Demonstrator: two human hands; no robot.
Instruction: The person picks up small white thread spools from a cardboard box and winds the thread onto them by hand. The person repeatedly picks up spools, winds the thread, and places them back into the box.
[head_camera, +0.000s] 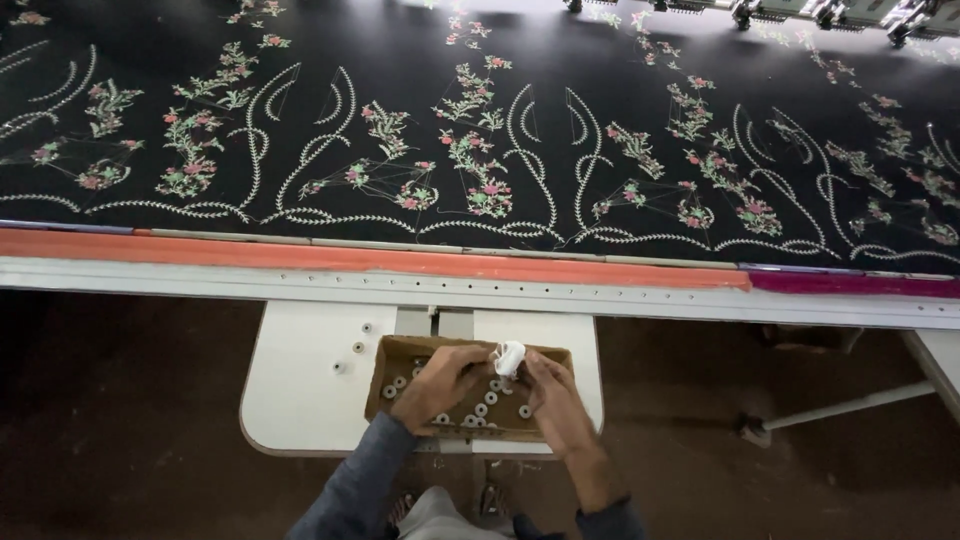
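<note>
Bobbins mid-sort over the cardboard box (395, 350)
Both hands, left hand (440, 382) and right hand (548, 392), pinch one white bobbin (509, 357) just above the box; plenty sit inside, three loose bobbins (354, 347) wait on the tabletop (300, 400).

The left hand (440, 385) comes out of a long grey-blue sleeve (350, 490); the right hand (555, 400) has its dark sleeve pushed up near the elbow.

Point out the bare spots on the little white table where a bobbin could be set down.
Free: the white table left of the cardboard box, below three loose bobbins, and a strip right of the box. Crowded: the box, full of bobbins, with the left hand and right hand.
</note>
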